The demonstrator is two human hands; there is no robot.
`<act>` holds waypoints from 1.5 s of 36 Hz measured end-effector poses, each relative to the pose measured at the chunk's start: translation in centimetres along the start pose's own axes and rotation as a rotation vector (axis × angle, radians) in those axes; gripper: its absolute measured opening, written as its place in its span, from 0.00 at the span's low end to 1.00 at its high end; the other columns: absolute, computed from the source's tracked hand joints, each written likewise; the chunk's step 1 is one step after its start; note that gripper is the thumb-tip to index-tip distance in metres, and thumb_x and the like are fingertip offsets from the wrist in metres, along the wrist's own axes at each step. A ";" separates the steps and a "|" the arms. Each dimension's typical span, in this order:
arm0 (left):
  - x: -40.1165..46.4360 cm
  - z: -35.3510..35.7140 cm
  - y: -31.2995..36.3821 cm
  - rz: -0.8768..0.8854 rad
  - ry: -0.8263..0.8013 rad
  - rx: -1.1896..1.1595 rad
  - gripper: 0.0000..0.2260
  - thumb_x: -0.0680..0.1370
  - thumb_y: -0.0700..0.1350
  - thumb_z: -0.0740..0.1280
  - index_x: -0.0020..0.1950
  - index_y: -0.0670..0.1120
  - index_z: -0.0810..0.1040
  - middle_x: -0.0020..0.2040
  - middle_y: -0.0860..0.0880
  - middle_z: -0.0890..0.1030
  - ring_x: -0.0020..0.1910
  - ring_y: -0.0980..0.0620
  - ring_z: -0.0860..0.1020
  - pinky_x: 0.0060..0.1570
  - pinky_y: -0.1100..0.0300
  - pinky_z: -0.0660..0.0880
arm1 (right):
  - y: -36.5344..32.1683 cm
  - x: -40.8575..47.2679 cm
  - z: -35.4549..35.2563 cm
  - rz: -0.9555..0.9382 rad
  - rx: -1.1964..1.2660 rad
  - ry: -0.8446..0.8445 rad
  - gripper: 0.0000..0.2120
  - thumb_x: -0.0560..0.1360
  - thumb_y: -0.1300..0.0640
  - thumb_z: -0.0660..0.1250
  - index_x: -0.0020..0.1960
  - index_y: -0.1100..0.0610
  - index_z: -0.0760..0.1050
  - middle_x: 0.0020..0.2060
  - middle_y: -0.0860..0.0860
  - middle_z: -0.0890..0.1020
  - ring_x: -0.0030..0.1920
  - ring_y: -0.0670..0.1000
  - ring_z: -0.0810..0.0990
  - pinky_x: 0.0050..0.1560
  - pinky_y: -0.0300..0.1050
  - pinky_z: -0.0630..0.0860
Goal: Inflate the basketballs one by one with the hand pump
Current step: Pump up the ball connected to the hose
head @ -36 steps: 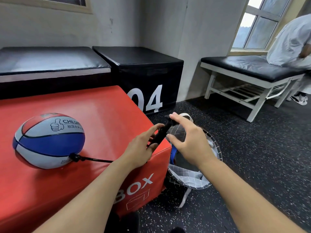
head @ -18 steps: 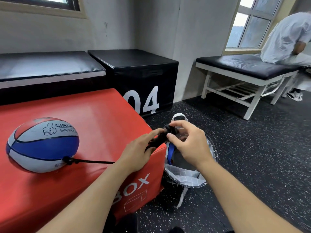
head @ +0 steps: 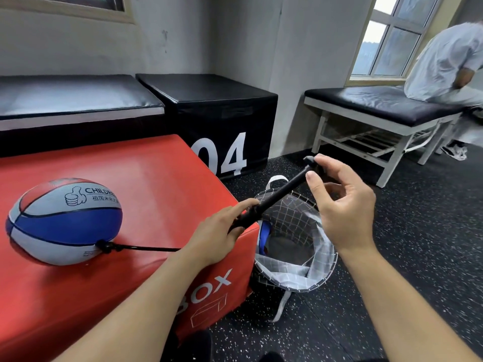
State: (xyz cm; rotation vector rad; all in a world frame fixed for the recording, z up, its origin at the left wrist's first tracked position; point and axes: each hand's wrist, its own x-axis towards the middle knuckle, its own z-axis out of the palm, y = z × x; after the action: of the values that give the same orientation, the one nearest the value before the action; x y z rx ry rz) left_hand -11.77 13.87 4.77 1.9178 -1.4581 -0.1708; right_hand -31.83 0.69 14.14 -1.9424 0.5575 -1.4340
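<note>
A red, white and blue basketball (head: 64, 220), somewhat flattened, lies on the red box (head: 146, 178) at the left. A thin black hose (head: 141, 248) runs from its valve to the black hand pump (head: 274, 197). My left hand (head: 219, 231) grips the pump's barrel at the box's right corner. My right hand (head: 339, 199) pinches the pump's handle with thumb and forefinger, and the rod is drawn far out up and to the right. Another ball's blue panel (head: 264, 236) shows inside the mesh basket (head: 313, 273).
The mesh basket stands on the speckled black floor (head: 418, 244) just right of the red box. A black box marked 04 (head: 222, 121) sits behind. A padded bench (head: 379, 105) stands by the window, with a person (head: 444, 64) seated on it at the far right.
My right hand has pulled the pump handle out, up and to the right, so the rod is now extended. My left hand stays on the barrel.
</note>
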 end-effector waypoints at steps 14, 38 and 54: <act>-0.2 -1.0 -1.3 -0.058 0.043 -0.141 0.36 0.82 0.38 0.68 0.75 0.75 0.61 0.57 0.61 0.78 0.58 0.54 0.80 0.60 0.45 0.80 | 0.1 -0.2 5.1 -0.077 -0.216 -0.300 0.22 0.77 0.56 0.77 0.71 0.52 0.80 0.69 0.44 0.80 0.70 0.38 0.75 0.72 0.34 0.69; 1.7 0.3 -3.1 -0.197 0.297 -0.229 0.37 0.83 0.40 0.69 0.80 0.71 0.57 0.56 0.58 0.82 0.55 0.56 0.82 0.57 0.48 0.81 | 4.8 -3.4 9.3 0.263 0.004 -0.458 0.36 0.80 0.56 0.74 0.82 0.42 0.62 0.72 0.39 0.73 0.65 0.34 0.76 0.65 0.37 0.76; 2.9 -0.7 -7.0 -0.454 0.364 -0.238 0.33 0.80 0.35 0.69 0.81 0.54 0.63 0.59 0.56 0.79 0.55 0.56 0.80 0.54 0.59 0.79 | 9.0 -3.7 17.8 0.184 -0.176 -0.917 0.33 0.82 0.56 0.70 0.83 0.49 0.61 0.78 0.48 0.72 0.76 0.50 0.72 0.77 0.46 0.66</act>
State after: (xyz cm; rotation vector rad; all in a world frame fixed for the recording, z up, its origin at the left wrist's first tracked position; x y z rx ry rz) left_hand -4.89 12.40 1.97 1.9303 -0.7209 -0.1814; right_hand -15.72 1.35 1.87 -2.3330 0.4040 -0.2881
